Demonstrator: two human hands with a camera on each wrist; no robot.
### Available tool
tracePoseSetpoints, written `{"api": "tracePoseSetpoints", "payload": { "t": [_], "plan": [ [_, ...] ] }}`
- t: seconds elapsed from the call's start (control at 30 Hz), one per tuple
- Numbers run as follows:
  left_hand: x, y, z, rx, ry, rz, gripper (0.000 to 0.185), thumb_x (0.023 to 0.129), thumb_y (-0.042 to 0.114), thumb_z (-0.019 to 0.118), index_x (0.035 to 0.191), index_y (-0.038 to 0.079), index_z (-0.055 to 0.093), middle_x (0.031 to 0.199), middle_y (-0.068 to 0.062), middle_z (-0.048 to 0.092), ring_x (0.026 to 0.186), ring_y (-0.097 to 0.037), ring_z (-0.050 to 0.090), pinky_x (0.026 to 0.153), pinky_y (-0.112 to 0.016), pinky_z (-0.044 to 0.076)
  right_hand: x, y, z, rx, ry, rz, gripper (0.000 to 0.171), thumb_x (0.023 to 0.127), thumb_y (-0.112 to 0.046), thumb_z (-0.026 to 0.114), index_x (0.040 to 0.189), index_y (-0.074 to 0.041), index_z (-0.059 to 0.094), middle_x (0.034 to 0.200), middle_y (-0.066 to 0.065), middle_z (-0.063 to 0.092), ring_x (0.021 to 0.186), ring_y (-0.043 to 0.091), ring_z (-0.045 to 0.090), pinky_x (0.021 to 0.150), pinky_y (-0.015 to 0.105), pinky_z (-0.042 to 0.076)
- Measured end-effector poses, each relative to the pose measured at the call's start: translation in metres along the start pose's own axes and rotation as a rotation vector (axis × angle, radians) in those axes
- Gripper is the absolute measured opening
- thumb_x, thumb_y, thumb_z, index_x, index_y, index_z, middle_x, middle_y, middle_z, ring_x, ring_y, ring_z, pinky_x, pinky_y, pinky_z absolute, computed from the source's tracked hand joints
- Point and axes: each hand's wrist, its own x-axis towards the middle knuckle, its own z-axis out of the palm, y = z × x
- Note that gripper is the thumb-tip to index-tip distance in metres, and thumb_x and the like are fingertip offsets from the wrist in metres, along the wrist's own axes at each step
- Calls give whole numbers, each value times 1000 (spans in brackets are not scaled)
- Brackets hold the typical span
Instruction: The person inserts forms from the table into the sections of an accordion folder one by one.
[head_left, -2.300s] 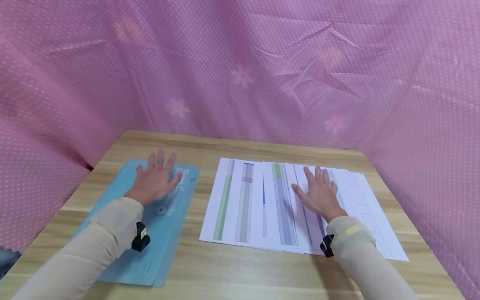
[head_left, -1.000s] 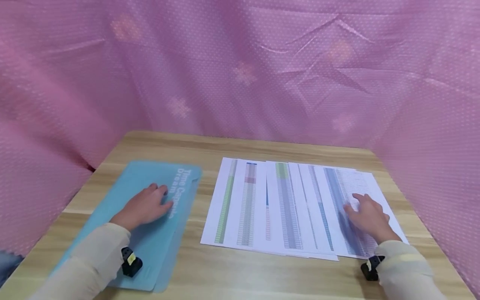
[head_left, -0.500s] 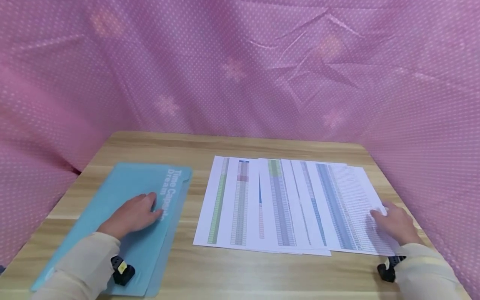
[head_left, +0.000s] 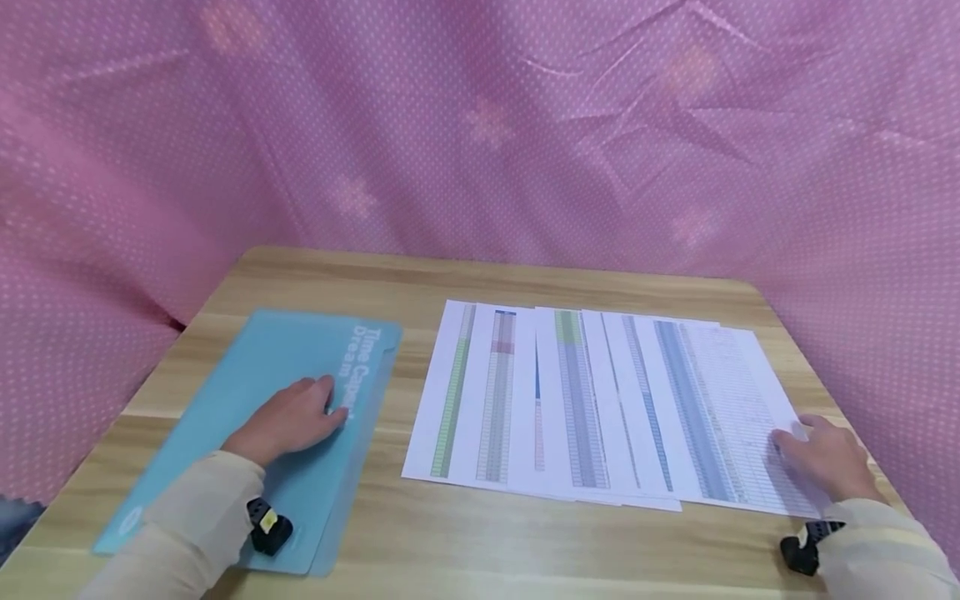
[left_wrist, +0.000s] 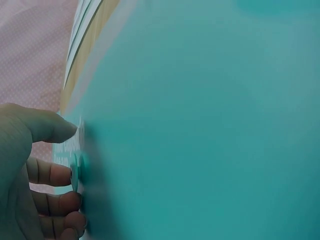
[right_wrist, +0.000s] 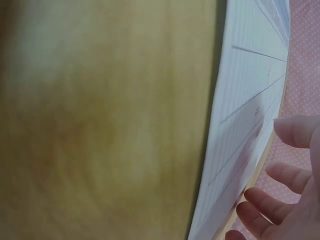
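A teal plastic folder [head_left: 247,367] with white lettering lies on the left of the wooden table [head_left: 480,279]. My left hand [head_left: 296,415] rests flat on it, fingers near the lettering. The left wrist view shows those fingers [left_wrist: 50,172] touching the folder [left_wrist: 200,125] at a round snap. Several printed spreadsheet sheets [head_left: 577,400] lie fanned out to the right. My right hand [head_left: 821,457] rests with relaxed, spread fingers on the near right corner of the rightmost sheet [head_left: 738,400]. In the right wrist view my fingers [right_wrist: 280,200] lie over that sheet's edge [right_wrist: 245,125].
A pink dotted curtain [head_left: 480,125] closes in the table at the back and on both sides. Bare wood [right_wrist: 100,125] runs along the front edge and between the folder and the sheets. A small black device [head_left: 266,525] sits at each wrist.
My right hand has slid from the middle sheets to the near right corner of the rightmost sheet. My left hand has drawn back toward me along the folder.
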Motion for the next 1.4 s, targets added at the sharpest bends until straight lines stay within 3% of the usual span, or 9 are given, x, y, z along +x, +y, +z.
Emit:
{"api": "tracePoseSetpoints", "payload": {
  "t": [0.17,0.27,0.6,0.83,1.0,1.4],
  "plan": [
    [4,8,-3,2,8,-13,82,87,56,51,134,-10,37,118,-30,51,91,-33,52,78,-51,46,2,4,-5,0,18,-3,77,91,-46,44,135,15,27,131,45,26,115,61,27,85,65,32],
    [7,12,-3,17,16,-21,90,85,59,52,136,-13,33,124,-34,46,94,-36,52,81,-55,46,4,6,-7,3,18,2,79,91,-47,45,136,14,27,131,45,24,115,61,27,85,65,32],
    [11,24,-5,30,11,-63,84,80,48,55,136,-11,33,115,-31,46,86,-36,50,68,-49,47,8,9,-15,-8,55,-5,78,90,-46,47,135,14,28,129,46,25,112,61,30,83,64,35],
    [11,26,-6,26,4,-55,80,79,44,56,132,-12,37,111,-29,46,85,-36,49,70,-50,45,8,13,-14,-27,132,-59,84,90,-57,45,131,15,33,126,43,37,109,61,36,82,63,36],
    [10,23,-3,28,16,-49,78,79,44,56,130,-12,40,111,-28,47,87,-37,49,71,-51,45,7,10,-10,-14,163,-73,79,90,-54,48,126,15,38,122,42,42,104,59,42,80,61,37],
    [2,14,7,22,-1,-58,78,79,46,57,133,-9,40,109,-24,49,88,-34,48,69,-48,44,14,9,0,44,16,57,78,87,-47,58,125,17,35,125,43,35,110,56,39,87,57,36]
  ]
}}
